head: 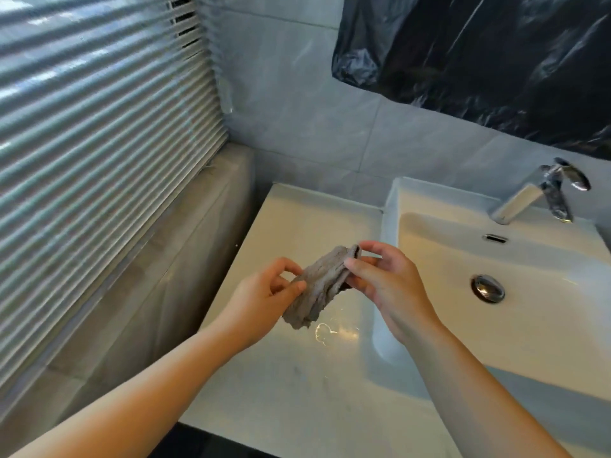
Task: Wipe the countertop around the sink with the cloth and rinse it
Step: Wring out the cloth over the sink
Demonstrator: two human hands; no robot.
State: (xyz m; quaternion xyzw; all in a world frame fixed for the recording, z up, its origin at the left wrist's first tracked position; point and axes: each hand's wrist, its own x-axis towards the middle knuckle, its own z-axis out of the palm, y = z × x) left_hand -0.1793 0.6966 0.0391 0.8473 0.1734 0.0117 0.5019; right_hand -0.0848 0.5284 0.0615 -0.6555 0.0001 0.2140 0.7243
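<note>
— How many cloths?

— One cloth (322, 285), grey-brown, nubbly like terry and bunched into a crumpled strip. It hangs in the air over the countertop (291, 385), just left of the sink (545, 328), touching neither.

— And the hands?

— Two, both bare. The left hand (261, 302) pinches the cloth's lower edge between thumb and forefinger, with the other fingers curled behind. The right hand (386, 285) grips the upper end: the thumb presses on top and the fingers are folded round from beneath. The strip runs slanted between them.

— What is the countertop like?

— One smooth, glossy white slab, rectangular. A small smear of water (334, 330) glints on it right below the cloth.

— The sink?

— One white rectangular basin, glazed, with rounded inner corners, raised above the slab. It has one round chrome drain plug (487, 288), one narrow chrome overflow slot (495, 238) and one chrome faucet (535, 193) with a single lever and an angled spout.

— Around it?

— One slatted blind (99, 160) on the left, its thin horizontal strips pale and shiny. Below it runs a greyish stone-look ledge (148, 292). Large pale grey wall tiles (297, 110) stand behind, and one wrinkled, glossy black plastic sheet (479, 54) hangs above the sink.
</note>
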